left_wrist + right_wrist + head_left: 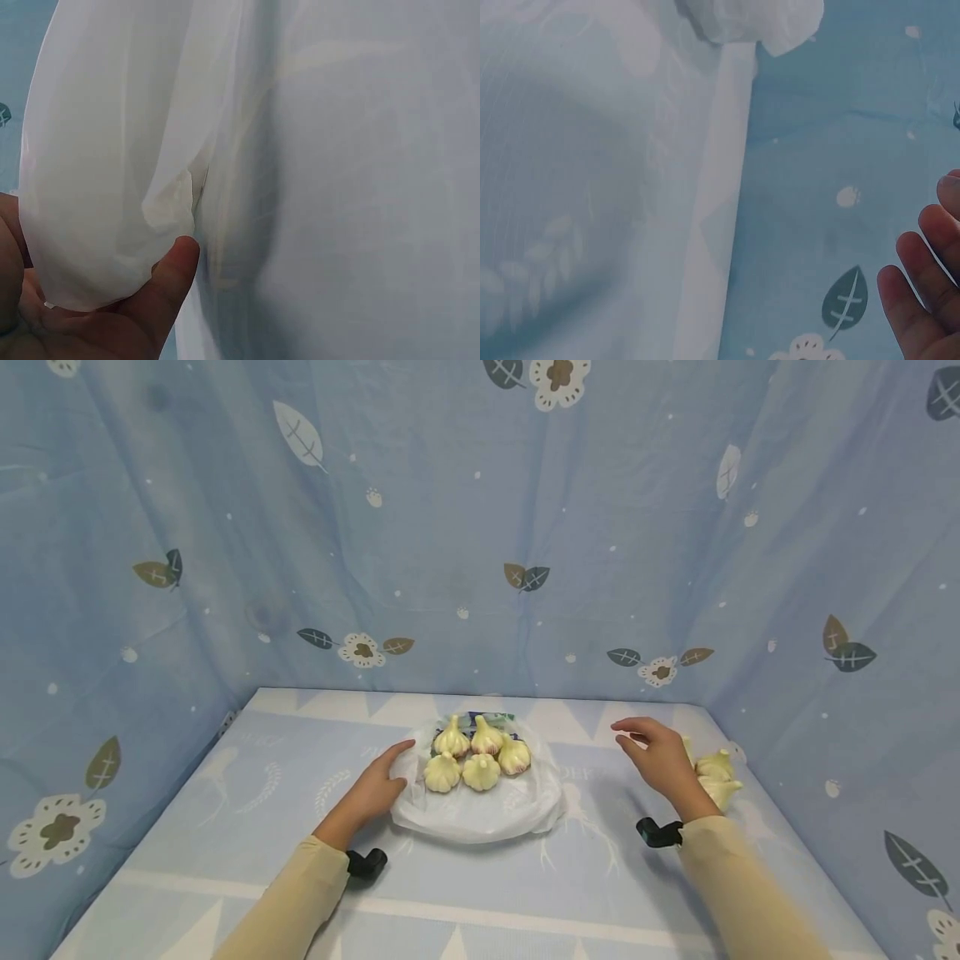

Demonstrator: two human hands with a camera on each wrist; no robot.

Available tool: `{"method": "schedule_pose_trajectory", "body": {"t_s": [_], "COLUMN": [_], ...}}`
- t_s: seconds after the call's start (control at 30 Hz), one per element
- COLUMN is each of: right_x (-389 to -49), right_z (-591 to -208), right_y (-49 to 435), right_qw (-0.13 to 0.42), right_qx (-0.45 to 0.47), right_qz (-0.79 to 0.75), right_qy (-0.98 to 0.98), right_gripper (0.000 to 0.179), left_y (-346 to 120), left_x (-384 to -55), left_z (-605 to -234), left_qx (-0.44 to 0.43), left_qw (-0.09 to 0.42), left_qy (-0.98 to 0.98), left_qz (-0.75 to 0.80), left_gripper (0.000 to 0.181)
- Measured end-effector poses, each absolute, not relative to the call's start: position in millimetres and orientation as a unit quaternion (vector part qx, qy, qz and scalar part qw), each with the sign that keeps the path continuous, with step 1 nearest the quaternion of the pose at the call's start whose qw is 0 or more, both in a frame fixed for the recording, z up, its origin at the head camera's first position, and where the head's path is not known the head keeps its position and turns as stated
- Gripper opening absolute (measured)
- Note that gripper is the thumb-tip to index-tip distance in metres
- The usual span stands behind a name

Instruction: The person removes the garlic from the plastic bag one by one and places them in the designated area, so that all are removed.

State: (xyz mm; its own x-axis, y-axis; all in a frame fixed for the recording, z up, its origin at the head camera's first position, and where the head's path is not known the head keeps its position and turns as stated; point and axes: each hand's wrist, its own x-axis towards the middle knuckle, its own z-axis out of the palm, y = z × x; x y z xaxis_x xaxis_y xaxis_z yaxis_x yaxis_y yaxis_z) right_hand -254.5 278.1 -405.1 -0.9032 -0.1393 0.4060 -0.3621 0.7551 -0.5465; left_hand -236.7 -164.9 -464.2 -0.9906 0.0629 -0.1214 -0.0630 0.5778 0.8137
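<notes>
Several pale garlic bulbs [481, 772] sit together in a white plastic bag [480, 822] at the middle of the table. At the bag's left rim is my left hand [377, 787], index finger and thumb spread apart. In the left wrist view the thumb [176, 262] touches the thin plastic, and part of the bag hangs between it and the other fingers. To the right of the bag, my right hand [663, 762] is above the table, fingers loosely bent and holding nothing. More garlic bulbs [718, 789] lie just beyond it, partly hidden by the hand.
A pale blue patterned cloth covers the table [262, 835]. Blue curtains [450, 527] printed with leaves and flowers stand close behind the table and along both sides. Printed blue and green marking [491, 718] shows at the bag's far edge.
</notes>
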Motion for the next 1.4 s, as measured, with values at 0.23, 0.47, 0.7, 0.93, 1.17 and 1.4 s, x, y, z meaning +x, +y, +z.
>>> {"method": "schedule_pose_trajectory", "body": {"t_s": [0.23, 0.47, 0.7, 0.93, 1.17, 1.4], "right_x": [-258, -259, -261, -261, -262, -264], "right_z": [-404, -404, -404, -407, -413, -419], "right_y": [255, 236, 219, 203, 188, 172], "right_qw": [0.172, 0.163, 0.151, 0.132, 0.128, 0.104], "right_qx": [0.176, 0.185, 0.199, 0.21, 0.221, 0.218], "right_qz": [0.335, 0.338, 0.348, 0.361, 0.365, 0.376], "right_qy": [-0.909, -0.908, -0.904, -0.899, -0.895, -0.895], "right_gripper": [0.023, 0.024, 0.026, 0.028, 0.028, 0.03], "left_y": [-164, -164, -164, -163, -162, -159], "left_x": [-236, -237, -237, -237, -236, -236], "left_z": [-464, -465, -466, -466, -465, -465], "left_qx": [0.004, 0.008, 0.01, 0.007, 0.006, 0.004], "left_qw": [0.065, 0.061, 0.06, 0.065, 0.067, 0.066], "left_qy": [0.887, 0.886, 0.888, 0.888, 0.89, 0.895], "left_qz": [0.458, 0.459, 0.455, 0.454, 0.452, 0.442], "left_gripper": [0.069, 0.069, 0.07, 0.07, 0.07, 0.07]}}
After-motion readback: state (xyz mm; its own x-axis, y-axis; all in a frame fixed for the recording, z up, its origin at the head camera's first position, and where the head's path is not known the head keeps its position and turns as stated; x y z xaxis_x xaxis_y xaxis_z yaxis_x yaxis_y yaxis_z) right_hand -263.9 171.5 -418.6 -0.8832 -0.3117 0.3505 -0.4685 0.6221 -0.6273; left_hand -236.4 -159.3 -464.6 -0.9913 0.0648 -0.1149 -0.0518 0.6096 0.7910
